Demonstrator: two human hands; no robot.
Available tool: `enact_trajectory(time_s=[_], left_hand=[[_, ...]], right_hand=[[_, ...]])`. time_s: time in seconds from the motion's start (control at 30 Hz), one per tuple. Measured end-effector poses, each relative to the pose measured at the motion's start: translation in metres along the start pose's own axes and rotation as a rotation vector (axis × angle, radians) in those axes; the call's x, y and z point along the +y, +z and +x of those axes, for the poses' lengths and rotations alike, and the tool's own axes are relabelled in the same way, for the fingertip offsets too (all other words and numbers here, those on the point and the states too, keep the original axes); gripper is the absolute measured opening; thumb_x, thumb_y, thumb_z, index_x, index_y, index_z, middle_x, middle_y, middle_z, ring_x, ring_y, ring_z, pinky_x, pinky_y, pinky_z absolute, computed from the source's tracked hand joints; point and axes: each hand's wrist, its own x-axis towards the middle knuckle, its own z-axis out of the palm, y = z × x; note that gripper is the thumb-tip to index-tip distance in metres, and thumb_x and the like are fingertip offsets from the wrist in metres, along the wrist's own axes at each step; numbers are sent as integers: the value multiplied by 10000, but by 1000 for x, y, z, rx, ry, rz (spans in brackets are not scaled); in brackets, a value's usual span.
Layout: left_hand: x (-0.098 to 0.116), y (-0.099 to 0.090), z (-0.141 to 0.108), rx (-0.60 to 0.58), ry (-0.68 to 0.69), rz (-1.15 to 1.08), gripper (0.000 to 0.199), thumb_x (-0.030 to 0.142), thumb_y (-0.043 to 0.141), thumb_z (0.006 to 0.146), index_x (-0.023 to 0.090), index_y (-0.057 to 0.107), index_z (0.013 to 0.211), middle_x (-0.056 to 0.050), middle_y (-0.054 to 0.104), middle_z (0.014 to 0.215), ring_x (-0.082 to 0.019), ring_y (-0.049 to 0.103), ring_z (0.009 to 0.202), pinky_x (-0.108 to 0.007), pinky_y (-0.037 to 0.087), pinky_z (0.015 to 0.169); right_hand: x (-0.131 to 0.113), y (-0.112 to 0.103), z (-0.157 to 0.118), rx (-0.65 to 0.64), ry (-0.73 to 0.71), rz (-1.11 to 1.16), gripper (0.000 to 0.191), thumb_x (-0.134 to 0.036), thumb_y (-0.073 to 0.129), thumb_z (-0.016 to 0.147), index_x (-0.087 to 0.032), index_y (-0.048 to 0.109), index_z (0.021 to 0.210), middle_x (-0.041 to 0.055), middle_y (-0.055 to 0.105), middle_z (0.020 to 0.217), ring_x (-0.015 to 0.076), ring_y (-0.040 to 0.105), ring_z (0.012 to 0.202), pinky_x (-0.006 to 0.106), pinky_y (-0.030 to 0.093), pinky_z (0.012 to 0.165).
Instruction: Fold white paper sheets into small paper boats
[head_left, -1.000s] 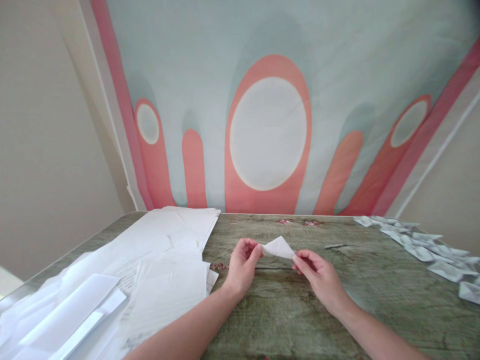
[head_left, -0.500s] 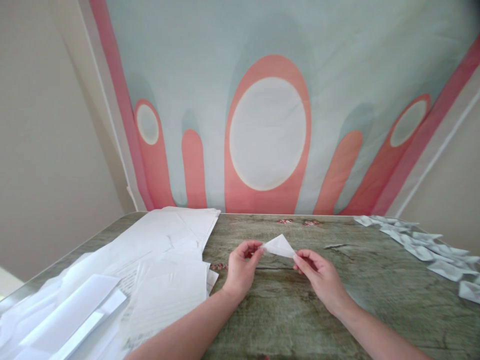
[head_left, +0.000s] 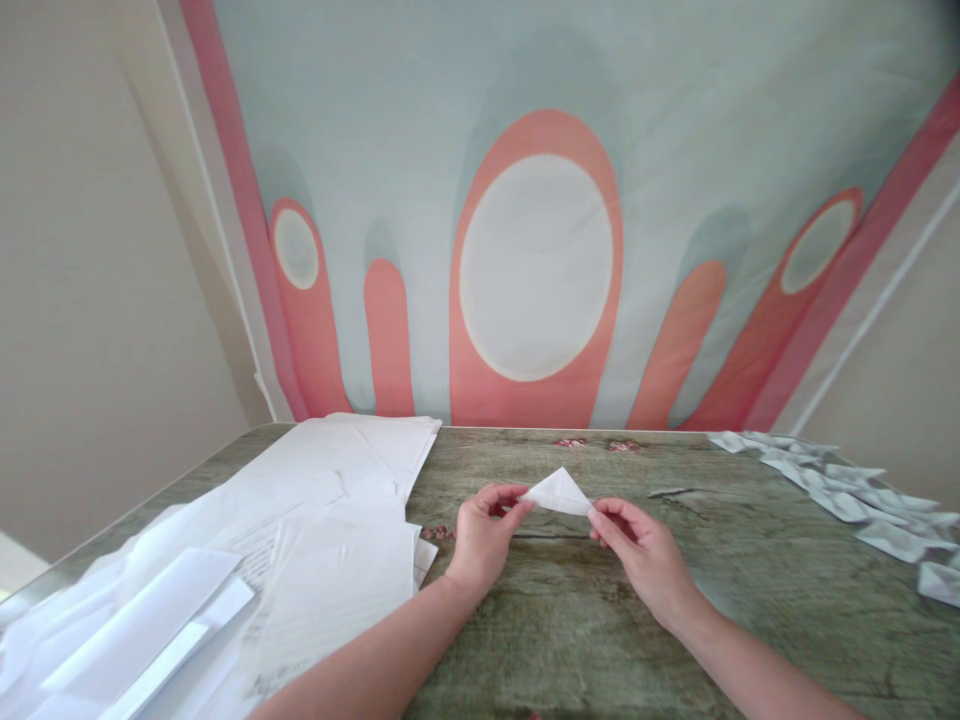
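A small white folded paper (head_left: 560, 492), shaped roughly like a triangle with its tip pointing away from me, is held just above the table by both hands. My left hand (head_left: 484, 535) pinches its left corner between thumb and fingers. At the opposite corner, my right hand (head_left: 637, 550) grips the paper in the same kind of pinch. The fingertips hide both corners.
White paper sheets (head_left: 330, 580), some printed, cover the left of the wood-patterned table (head_left: 570, 620). Folded strips (head_left: 142, 630) lie on them. Several small folded paper pieces (head_left: 832, 490) sit in rows at the far right. A patterned cloth (head_left: 420, 130) hangs behind the table.
Almost nothing differs. The left fingertips have shifted very slightly to the right along the folded paper, and both hands keep their pinch.
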Motion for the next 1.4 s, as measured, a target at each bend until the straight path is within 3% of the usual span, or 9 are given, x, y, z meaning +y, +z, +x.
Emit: enact_trajectory(time_s=[0.37,0.87,1.4], left_hand=[[-7,1,3,-76,-46,-57,210,330,694,681,134,662,751,-31,655,696,-121,544,591,-213,423,572],[2,1,-1,-92,13,103,109,269,673,684,160,673,678,-12,620,703,-117,511,599,-213,381,560],[9,-2,-1,-123,67,184,102,254,632,709,172,656,654,-15,624,705,-143,543,651,-226,392,594]], right_hand=[[-1,-1,0,18,-30,-14,257,-438,556,799,-186,587,838,1,583,658,152,536,635,247,410,615],[0,-1,1,104,-21,10,260,-440,570,788,-189,577,858,1,583,646,149,532,607,257,423,601],[-1,0,2,51,11,47,310,-466,574,777,-169,595,864,19,598,664,164,548,629,264,427,600]])
